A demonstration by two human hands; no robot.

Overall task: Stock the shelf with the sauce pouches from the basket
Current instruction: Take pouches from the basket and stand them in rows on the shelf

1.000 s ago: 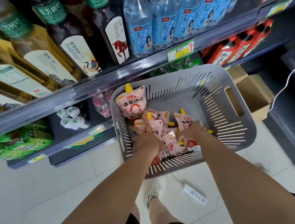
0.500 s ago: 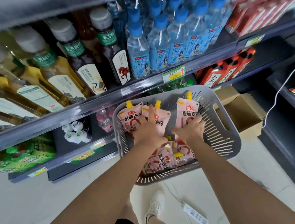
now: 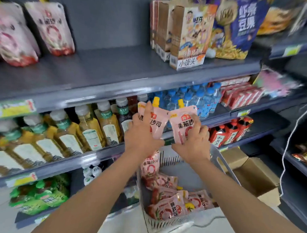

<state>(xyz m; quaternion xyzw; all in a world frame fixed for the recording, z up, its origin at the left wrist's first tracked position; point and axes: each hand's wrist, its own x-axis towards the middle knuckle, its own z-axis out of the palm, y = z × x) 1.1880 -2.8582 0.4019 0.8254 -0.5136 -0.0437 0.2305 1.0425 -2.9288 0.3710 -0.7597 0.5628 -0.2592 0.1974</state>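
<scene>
Legible text, your view: pouch [image 3: 155, 124] in your left grip [image 3: 142, 133] reads 沙司; pouch [image 3: 183, 125] in your right grip [image 3: 192, 144] reads 番茄沙. Snack box [image 3: 187, 38] on the upper shelf [image 3: 115, 76]: 旺仔, 小馒头. Red bottles [image 3: 226, 133]: 和其正. Price tags blurred, unreadable.

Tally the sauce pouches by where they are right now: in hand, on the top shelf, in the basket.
In hand: 2, one in the left hand and one in the right hand.
On the top shelf: 2 clearly visible at the left; the frame edge may hide more.
In the basket: at least 5; they overlap, so no exact count.
Total: at least 9.
</scene>
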